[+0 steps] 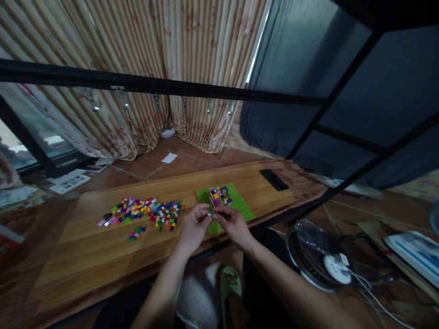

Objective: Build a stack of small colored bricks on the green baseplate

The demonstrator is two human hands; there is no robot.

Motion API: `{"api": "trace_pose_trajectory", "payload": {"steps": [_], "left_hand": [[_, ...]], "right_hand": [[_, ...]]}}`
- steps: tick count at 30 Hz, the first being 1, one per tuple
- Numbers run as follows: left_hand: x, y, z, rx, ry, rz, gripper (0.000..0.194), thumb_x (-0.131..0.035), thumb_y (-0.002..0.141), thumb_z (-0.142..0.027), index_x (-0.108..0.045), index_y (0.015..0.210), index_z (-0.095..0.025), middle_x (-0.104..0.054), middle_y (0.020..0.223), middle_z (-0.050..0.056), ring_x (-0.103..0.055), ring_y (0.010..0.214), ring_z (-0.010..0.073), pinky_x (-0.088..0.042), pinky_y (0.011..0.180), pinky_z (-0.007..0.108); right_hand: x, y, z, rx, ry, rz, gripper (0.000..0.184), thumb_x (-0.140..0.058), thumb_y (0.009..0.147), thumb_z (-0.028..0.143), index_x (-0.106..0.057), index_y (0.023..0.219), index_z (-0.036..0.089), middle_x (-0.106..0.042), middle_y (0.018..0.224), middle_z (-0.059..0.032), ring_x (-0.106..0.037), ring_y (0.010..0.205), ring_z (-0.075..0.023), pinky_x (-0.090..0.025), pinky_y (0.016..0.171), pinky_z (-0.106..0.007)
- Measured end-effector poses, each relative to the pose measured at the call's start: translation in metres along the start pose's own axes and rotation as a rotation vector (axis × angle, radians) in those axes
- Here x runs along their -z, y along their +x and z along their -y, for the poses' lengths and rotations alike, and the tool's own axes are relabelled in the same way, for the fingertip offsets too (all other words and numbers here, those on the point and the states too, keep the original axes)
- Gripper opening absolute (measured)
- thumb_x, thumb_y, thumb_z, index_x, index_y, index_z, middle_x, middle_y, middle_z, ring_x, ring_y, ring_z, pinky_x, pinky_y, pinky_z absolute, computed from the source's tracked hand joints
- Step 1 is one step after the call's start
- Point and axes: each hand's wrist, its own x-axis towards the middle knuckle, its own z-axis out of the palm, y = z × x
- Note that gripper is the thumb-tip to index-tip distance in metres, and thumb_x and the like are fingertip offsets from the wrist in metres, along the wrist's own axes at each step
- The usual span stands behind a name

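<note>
Both my hands meet over the front part of a green baseplate point(242, 205). Between the fingertips of my left hand point(195, 226) and my right hand point(233, 223) are small toy bricks point(210, 213), one green and one pale. The fingers of each hand are pinched on them; which hand holds which brick is hard to see. Just behind my fingers a multicoloured brick structure point(221, 195) stands on the baseplate. To the left of my left hand lies a wide pile of loose bricks point(147, 210), with a small cluster of bricks point(136, 233) in front of it.
A black phone point(274, 179) lies at the right of the wooden table point(113, 256). A black metal bar point(154, 84) crosses beyond the table, before curtains point(202, 41). On the floor at right are a round stand point(302, 256) and a white power strip point(338, 268) with cables.
</note>
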Motion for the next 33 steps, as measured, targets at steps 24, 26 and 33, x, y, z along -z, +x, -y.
{"api": "trace_pose_trajectory", "payload": {"steps": [24,26,33], "left_hand": [[-0.007,-0.001,-0.003,0.104,0.061,0.04,0.016,-0.061,0.064,-0.012,-0.059,0.08,-0.015,-0.066,0.066,0.001,-0.061,0.059,0.0128,-0.047,0.057,0.024],[-0.009,-0.002,-0.007,0.148,0.009,0.02,0.015,-0.06,0.064,-0.012,-0.059,0.078,-0.015,-0.065,0.063,0.0,-0.06,0.055,0.0121,-0.047,0.054,0.023],[-0.009,0.0,-0.008,0.196,-0.081,0.007,0.015,-0.061,0.061,-0.011,-0.058,0.075,-0.015,-0.063,0.059,-0.001,-0.06,0.051,0.012,-0.048,0.053,0.023]], "right_hand": [[0.004,-0.008,0.012,-0.008,-0.087,-0.08,0.019,-0.069,0.069,0.038,-0.07,0.067,0.019,-0.066,0.065,-0.0012,-0.057,0.062,-0.0153,-0.045,0.063,-0.028],[0.003,-0.008,0.011,0.027,-0.134,-0.129,0.018,-0.069,0.069,0.037,-0.071,0.068,0.019,-0.068,0.069,-0.0025,-0.059,0.068,-0.0168,-0.046,0.066,-0.028],[-0.001,-0.006,0.014,-0.097,-0.054,-0.087,0.022,-0.07,0.064,0.039,-0.069,0.062,0.017,-0.056,0.053,0.0019,-0.044,0.05,-0.0104,-0.033,0.049,-0.023]]}}
